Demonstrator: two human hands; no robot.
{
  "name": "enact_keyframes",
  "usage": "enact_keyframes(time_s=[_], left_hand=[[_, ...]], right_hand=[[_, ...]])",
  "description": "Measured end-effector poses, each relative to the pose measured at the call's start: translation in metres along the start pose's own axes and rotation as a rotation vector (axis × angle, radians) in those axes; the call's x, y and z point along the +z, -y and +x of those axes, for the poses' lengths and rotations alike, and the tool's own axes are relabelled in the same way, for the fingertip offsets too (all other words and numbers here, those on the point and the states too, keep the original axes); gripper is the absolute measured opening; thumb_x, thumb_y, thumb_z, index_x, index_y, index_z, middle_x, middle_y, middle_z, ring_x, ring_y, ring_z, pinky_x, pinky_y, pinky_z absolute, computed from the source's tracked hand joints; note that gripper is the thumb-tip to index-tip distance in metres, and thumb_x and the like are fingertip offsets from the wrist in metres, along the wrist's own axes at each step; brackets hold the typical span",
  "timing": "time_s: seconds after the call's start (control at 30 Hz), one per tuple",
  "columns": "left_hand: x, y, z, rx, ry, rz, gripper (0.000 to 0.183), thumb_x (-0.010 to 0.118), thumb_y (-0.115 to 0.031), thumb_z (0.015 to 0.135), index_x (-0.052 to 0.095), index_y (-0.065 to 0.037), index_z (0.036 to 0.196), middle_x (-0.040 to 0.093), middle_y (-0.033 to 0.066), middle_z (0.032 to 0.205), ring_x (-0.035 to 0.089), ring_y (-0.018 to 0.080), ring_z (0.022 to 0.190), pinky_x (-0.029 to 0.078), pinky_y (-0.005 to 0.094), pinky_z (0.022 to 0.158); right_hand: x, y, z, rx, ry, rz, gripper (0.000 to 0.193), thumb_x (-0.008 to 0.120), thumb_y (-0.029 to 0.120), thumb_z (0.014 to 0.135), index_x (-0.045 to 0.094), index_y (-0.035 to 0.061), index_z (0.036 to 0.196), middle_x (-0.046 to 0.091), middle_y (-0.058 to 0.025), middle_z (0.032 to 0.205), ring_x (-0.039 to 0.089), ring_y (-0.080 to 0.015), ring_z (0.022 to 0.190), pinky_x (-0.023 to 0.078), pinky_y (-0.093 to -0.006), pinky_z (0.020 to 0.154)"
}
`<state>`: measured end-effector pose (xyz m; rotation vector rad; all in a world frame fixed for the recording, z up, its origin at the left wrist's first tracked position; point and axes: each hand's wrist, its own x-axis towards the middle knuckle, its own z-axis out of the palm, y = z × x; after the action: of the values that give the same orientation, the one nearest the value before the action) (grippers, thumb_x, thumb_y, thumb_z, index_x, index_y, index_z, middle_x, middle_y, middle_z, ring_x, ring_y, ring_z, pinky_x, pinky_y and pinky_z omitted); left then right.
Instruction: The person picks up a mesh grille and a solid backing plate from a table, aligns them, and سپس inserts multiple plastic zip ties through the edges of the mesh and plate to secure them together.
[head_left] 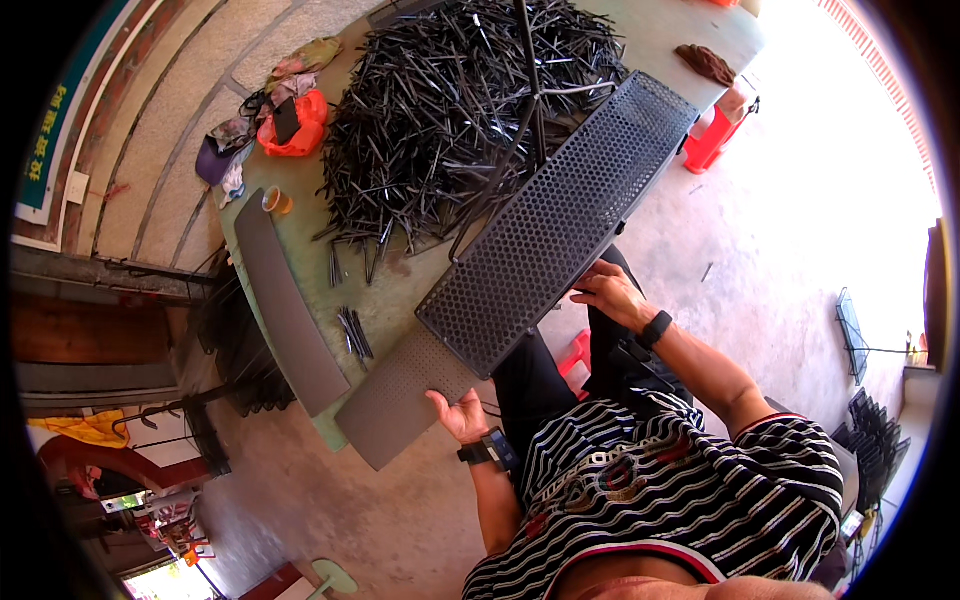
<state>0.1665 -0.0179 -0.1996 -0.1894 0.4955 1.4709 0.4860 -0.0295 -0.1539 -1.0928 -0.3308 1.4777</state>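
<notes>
A long black mesh rack (545, 220) with round holes lies slantwise over the table's near edge. A flat grey board with small holes (410, 395) sticks out from under its lower left end. My left hand (460, 418) grips this board's near edge, thumb lying along it, some fingers hidden. At the rack's right long side, my right hand (612, 296) has its bent fingers closed on the edge; the fingertips are partly hidden. Beyond the rack rises a big heap of thin black sticks (430, 130). A few loose black sticks (354, 333) lie near the board.
On the green table (310, 300) rest a long grey strip (285, 305), a cup of amber liquid (277, 202), and a red bag (298, 125) with a dark phone. A brown cloth (705, 64) lies at the far right corner. A red stool (710, 140) stands beyond.
</notes>
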Motion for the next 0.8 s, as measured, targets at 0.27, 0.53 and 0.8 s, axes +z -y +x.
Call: enact_keyframes(time_s=[0.27,0.53,0.8], left_hand=[[-0.005,0.001,-0.003,0.011,0.014,0.050,0.045,0.065,-0.024,0.078,0.050,-0.005,0.116,0.054,0.0062,0.117,0.053,0.0206,0.103,0.044,0.0354,0.089],[-0.003,0.002,-0.005,0.008,0.025,0.043,0.044,0.066,-0.023,0.077,0.051,-0.004,0.114,0.055,0.0066,0.117,0.052,0.0205,0.104,0.043,0.0350,0.091],[-0.001,0.003,-0.008,-0.019,0.012,0.010,0.042,0.067,-0.016,0.076,0.052,-0.004,0.113,0.055,0.0072,0.117,0.053,0.0205,0.104,0.044,0.0358,0.090]], right_hand=[[0.020,-0.001,0.001,-0.084,0.052,0.100,0.047,0.035,-0.006,0.084,0.028,0.0017,0.130,0.045,-0.0132,0.123,0.053,-0.0263,0.103,0.049,-0.0395,0.083],[0.019,-0.003,-0.001,-0.105,0.043,0.071,0.041,0.035,-0.004,0.088,0.030,0.0058,0.128,0.048,-0.0096,0.117,0.054,-0.0251,0.102,0.049,-0.0400,0.083],[0.016,-0.002,0.001,-0.121,0.061,0.092,0.034,0.043,0.002,0.089,0.035,0.0034,0.123,0.052,-0.0108,0.114,0.056,-0.0251,0.099,0.050,-0.0385,0.080]])
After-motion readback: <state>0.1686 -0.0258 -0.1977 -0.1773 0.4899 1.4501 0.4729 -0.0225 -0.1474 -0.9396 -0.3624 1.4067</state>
